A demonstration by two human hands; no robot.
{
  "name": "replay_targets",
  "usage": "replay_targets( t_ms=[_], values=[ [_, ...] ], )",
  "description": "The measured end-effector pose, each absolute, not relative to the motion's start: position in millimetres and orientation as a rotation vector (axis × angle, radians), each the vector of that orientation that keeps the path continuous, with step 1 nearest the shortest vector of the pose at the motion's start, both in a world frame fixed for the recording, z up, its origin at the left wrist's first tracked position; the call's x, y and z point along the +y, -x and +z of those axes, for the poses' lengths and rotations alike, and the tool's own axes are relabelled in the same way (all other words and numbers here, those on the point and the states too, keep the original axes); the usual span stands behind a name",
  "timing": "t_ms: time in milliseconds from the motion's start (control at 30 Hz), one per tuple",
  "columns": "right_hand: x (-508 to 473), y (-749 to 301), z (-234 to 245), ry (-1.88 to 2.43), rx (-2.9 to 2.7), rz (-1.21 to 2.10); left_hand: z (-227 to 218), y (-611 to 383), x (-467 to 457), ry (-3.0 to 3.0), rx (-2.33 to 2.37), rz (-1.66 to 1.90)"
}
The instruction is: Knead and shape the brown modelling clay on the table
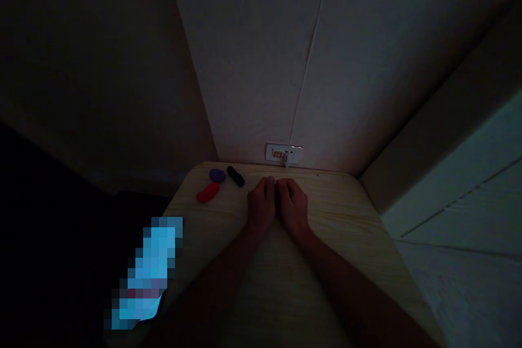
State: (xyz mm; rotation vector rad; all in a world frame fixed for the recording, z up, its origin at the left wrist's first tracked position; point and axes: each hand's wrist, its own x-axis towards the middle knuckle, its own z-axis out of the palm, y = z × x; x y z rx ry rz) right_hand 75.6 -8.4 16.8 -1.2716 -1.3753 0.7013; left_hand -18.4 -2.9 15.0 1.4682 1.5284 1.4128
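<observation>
My left hand (262, 200) and my right hand (292, 201) rest close together over the wooden tabletop (342, 212), near its far edge. Both have their fingers curled in, thumbs side by side. Whatever may be between the fingers is hidden in the dim light. To the left of my hands lie a black elongated piece (235, 176), a purple lump (217, 175) and a red elongated lump (207, 192). They look like modelling clay, but the darkness leaves this unsure.
A lit phone-like screen (150, 266), pixelated, lies at the table's left edge. Behind the table stands a wall (253, 65) with a white switch and socket plate (284, 153), something plugged in. A pale panelled surface (457, 190) is on the right.
</observation>
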Motion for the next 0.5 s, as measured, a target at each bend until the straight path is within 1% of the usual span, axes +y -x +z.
replay_targets(
  t_ms=[267, 400, 500],
  values=[
    [-6.0, -82.7, 22.1, 1.278, -1.504, 0.701, 18.8, 19.6, -1.2, -1.567, 1.541, 1.311],
    [-3.9, -82.1, 21.1, 1.254, -1.445, 0.75, 19.3, 18.8, 2.3, -1.467, 1.548, 1.331],
    [-1.3, -78.3, 15.1, 1.24, -1.33, 0.846, 17.3, 17.9, 3.6, -1.273, 1.459, 1.33]
  ],
)
